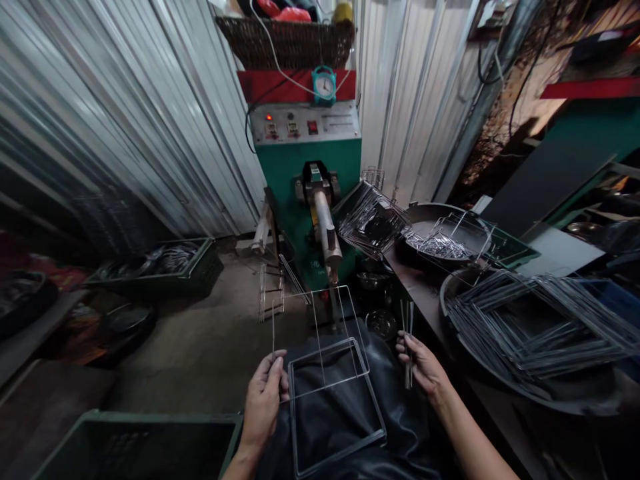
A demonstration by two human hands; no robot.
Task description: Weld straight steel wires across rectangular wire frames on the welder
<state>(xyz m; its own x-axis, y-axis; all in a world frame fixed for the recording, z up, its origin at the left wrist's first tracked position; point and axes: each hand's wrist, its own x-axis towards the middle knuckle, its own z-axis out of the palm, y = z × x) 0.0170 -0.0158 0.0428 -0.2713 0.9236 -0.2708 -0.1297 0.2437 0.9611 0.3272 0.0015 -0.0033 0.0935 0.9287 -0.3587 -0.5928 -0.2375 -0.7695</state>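
Note:
My left hand [266, 387] pinches the left side of a thin wire frame [323, 347], which has cross wires and stands out toward the machine. Below it, several rectangular wire frames [383, 427] lie on the dark apron [340, 417] over my lap. Off to the right, my right hand [420, 363] grips a small bunch of short metal rods [409, 380] between thumb and fingers, pointing upward. Straight ahead, the green spot welder [280, 167] has its metal arm [325, 227] reaching toward me, its tip just beyond the far edge of the wire frame.
On the right bench, a large round pan [450, 333] holds stacked wire rectangles, and another pan [415, 213] holds loose short rods. Bundled wire frames [373, 220] lean beside the welder. A green crate [165, 415] stands at lower left; another crate [200, 263] with metal parts sits behind.

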